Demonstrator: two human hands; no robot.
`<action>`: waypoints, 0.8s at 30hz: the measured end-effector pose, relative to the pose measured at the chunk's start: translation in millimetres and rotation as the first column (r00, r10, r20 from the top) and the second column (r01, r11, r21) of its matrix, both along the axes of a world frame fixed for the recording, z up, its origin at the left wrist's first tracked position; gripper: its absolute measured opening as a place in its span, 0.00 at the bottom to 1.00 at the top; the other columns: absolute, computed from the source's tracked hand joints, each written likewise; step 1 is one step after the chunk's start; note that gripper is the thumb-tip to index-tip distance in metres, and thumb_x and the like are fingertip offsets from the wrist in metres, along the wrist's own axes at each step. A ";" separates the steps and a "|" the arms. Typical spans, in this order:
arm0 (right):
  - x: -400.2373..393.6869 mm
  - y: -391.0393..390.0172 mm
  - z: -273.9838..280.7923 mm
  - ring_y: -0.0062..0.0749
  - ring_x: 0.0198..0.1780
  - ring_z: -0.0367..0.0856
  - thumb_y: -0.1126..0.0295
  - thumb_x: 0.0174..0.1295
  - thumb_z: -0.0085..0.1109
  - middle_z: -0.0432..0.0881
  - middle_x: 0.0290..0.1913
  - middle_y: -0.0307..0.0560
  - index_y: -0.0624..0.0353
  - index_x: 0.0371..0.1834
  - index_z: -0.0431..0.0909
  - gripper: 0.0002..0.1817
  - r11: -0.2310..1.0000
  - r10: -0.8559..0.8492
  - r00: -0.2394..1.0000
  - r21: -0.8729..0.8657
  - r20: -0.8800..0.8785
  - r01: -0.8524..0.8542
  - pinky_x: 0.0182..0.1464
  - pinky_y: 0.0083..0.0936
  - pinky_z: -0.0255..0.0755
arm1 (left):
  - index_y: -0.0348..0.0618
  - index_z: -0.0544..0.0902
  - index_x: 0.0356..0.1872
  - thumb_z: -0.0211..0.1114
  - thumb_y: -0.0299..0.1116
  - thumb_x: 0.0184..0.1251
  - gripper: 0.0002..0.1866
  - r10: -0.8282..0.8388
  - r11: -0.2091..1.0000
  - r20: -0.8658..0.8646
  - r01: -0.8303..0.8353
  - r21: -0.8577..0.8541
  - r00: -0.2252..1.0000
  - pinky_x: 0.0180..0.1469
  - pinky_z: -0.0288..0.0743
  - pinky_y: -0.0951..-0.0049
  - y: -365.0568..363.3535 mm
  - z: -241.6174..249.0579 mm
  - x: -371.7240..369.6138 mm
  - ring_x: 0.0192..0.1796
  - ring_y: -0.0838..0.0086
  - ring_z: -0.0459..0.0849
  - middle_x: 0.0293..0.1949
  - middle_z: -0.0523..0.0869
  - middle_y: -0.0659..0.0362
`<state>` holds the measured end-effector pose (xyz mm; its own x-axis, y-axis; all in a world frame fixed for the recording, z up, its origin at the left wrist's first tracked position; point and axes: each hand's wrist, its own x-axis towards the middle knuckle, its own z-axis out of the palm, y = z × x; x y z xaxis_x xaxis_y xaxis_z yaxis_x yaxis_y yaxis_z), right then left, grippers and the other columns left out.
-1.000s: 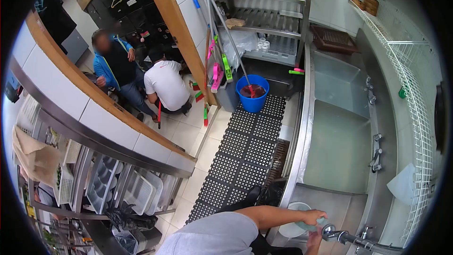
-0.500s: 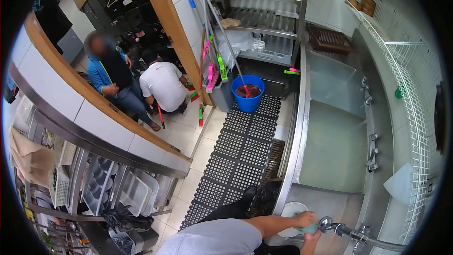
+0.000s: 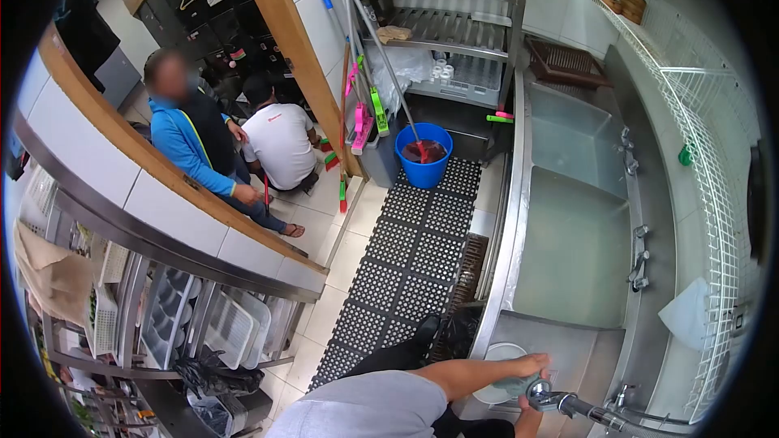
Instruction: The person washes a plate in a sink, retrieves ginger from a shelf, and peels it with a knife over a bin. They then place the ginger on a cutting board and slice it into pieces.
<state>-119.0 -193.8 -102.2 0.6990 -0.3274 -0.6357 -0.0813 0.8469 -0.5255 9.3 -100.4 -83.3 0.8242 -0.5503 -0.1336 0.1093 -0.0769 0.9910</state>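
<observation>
My left hand [image 3: 532, 364] is closed on a grey-green cloth [image 3: 513, 386] over a round white plate [image 3: 497, 394] at the near end of the steel sink. My right hand [image 3: 531, 412] is just below it, partly behind the metal spray head [image 3: 539, 393]; its fingers are hidden, and I cannot tell what it grips. The spray head, on its hose [image 3: 600, 414], is beside both hands and the cloth.
Two basins [image 3: 572, 251] hold cloudy water. A wire rack [image 3: 704, 195] lines the right wall. A blue bucket [image 3: 424, 172] with a mop stands by a black mat [image 3: 414, 255]. Beyond the doorway, one person [image 3: 191, 134] sits and another [image 3: 278, 146] crouches.
My left hand and the cloth have shifted slightly up over the plate. The spray head appears lower and further left. The person in the blue jacket has moved an arm and a foot.
</observation>
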 end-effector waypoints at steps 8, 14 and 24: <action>-1.1 -5.7 -35.2 0.42 0.56 0.80 0.50 0.74 0.49 0.80 0.55 0.48 0.58 0.63 0.71 0.25 0.994 0.097 0.990 -0.062 0.097 -0.091 0.60 0.43 0.76 | 0.31 0.84 0.50 0.67 0.57 0.64 0.32 0.051 0.999 -0.423 -0.044 0.027 0.905 0.56 0.76 0.60 15.0 40.9 29.7 0.50 0.50 0.84 0.47 0.86 0.40; 35.7 41.9 58.1 0.41 0.57 0.80 0.47 0.73 0.48 0.80 0.56 0.44 0.54 0.63 0.72 0.26 0.977 -0.079 0.994 0.193 -0.072 0.092 0.61 0.41 0.74 | 0.38 0.85 0.34 0.67 0.48 0.64 0.19 -0.076 0.958 0.049 0.060 0.282 0.996 0.48 0.78 0.53 9.2 38.6 -5.4 0.41 0.47 0.84 0.35 0.85 0.41; 22.2 16.6 74.1 0.44 0.60 0.80 0.49 0.73 0.47 0.81 0.59 0.53 0.59 0.59 0.76 0.25 0.944 -0.120 0.990 0.300 -0.073 0.137 0.64 0.48 0.73 | 0.43 0.87 0.37 0.62 0.42 0.64 0.13 -0.176 0.911 0.053 0.142 0.387 0.983 0.53 0.78 0.50 15.8 38.6 -10.1 0.49 0.50 0.86 0.43 0.88 0.45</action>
